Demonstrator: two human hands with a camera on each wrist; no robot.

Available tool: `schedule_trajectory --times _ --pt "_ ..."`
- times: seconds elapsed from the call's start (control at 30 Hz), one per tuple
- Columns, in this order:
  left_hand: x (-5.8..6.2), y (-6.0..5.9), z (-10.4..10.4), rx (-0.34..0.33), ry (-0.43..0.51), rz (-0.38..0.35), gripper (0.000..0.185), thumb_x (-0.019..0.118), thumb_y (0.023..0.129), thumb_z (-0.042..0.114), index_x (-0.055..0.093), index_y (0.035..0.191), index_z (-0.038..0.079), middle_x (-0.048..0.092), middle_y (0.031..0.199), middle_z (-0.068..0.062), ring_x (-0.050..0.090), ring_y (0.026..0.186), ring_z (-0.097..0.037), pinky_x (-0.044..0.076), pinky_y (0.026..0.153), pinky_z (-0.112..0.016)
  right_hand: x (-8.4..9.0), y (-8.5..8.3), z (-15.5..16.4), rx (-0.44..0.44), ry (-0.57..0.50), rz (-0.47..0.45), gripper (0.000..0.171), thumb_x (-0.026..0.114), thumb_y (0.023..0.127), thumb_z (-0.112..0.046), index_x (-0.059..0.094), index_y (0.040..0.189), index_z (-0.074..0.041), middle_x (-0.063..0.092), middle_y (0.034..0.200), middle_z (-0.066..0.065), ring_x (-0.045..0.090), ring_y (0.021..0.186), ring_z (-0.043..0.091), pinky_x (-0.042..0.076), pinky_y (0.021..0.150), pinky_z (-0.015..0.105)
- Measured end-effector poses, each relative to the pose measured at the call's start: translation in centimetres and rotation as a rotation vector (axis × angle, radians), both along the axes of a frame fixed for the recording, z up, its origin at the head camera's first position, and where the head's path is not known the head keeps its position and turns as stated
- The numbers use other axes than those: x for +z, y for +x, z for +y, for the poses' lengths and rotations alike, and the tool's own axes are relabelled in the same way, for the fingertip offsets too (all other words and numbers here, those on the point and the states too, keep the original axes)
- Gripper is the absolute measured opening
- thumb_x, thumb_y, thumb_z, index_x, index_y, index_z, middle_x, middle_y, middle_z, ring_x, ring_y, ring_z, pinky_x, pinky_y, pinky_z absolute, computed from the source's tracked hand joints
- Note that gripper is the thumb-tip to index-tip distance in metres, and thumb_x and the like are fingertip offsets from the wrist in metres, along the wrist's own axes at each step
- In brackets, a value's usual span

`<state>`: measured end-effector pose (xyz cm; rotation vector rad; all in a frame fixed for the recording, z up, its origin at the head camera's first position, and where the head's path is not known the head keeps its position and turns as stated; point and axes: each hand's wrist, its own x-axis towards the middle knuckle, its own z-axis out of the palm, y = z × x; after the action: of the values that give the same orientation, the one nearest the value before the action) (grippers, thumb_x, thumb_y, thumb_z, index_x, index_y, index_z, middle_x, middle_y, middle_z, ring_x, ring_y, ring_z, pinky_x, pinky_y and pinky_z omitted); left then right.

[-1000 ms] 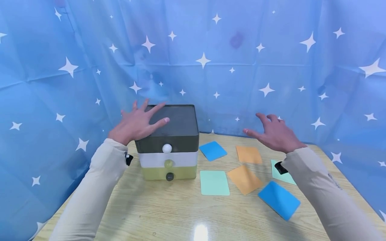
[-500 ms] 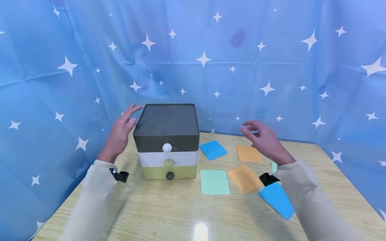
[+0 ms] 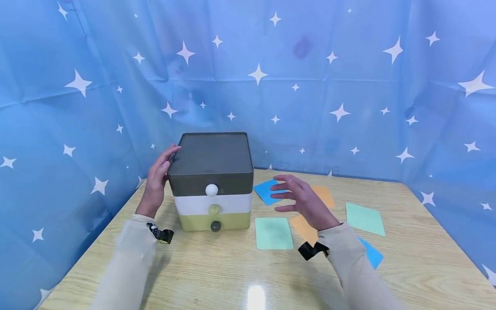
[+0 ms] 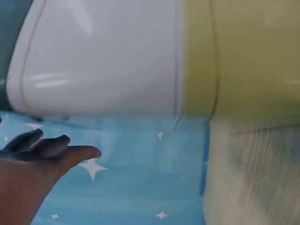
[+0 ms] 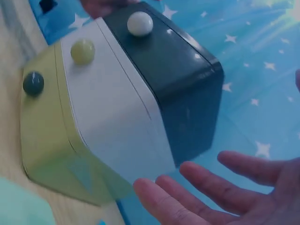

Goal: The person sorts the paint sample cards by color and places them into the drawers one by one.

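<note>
Drawer box (image 3: 211, 181) upright, knobs (image 3: 212, 190) toward wearer

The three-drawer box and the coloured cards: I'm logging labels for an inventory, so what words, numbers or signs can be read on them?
None: no readable text on the three-tier plastic drawer box with dark grey, white and olive tiers.
None on the flat blue, orange and mint-green cards: plain faces.
The blue backdrop cloth has white stars only.

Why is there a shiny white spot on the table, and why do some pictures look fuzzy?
Head view: the spot is glare from a lamp on the glossy table. Left wrist view: the drawer box is very close and smeared soft. Right wrist view: the right hand looks dark and blurry.
</note>
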<state>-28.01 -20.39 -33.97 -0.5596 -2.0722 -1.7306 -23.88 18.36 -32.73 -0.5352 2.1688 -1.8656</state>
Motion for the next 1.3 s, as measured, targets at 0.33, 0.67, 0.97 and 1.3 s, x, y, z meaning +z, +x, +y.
schedule_trajectory --times 0.33,0.67,0.97,1.3 --pt "-0.9 -0.3 0.8 -0.027 0.048 -0.011 0.051 0.033 0.105 0.028 0.042 0.152 0.01 0.018 0.17 -0.004 0.011 0.158 -0.024 0.01 0.123 -0.062 -1.5 1.0 -3.4 0.117 -0.083 -0.044 0.058 0.035 0.106 -0.048 0.043 0.141 -0.003 0.048 0.143 0.026 0.055 0.129 0.046 0.055 0.094 0.052" --pt "-1.3 -0.6 0.9 -0.039 0.084 -0.017 0.051 0.034 0.104 0.026 0.04 0.153 0.011 0.019 0.17 -0.001 0.012 0.158 -0.023 0.01 0.123 -0.061 -2.3 1.4 -8.9 0.176 -0.103 -0.177 0.059 0.04 0.106 -0.048 0.046 0.143 -0.003 0.055 0.14 0.027 0.058 0.126 0.044 0.057 0.092 0.05" --pt "-1.2 -0.6 1.0 -0.041 0.088 -0.023 0.052 0.032 0.102 0.023 0.041 0.151 0.008 0.018 0.17 -0.001 0.013 0.158 -0.023 0.013 0.122 -0.061 -2.0 0.9 -13.8 0.131 -0.226 -0.236 0.059 0.046 0.103 -0.048 0.054 0.135 0.001 0.069 0.126 0.019 0.074 0.094 0.012 0.059 0.075 0.028" --pt "-1.3 -0.6 1.0 -0.022 0.07 -0.021 0.053 0.031 0.102 0.025 0.041 0.15 0.008 0.017 0.17 -0.002 0.012 0.158 -0.023 0.011 0.122 -0.061 -1.9 1.0 -16.3 -0.028 -0.263 -0.209 0.053 0.052 0.102 -0.047 0.064 0.119 0.002 0.079 0.1 0.006 0.074 0.077 0.008 0.055 0.064 0.025"
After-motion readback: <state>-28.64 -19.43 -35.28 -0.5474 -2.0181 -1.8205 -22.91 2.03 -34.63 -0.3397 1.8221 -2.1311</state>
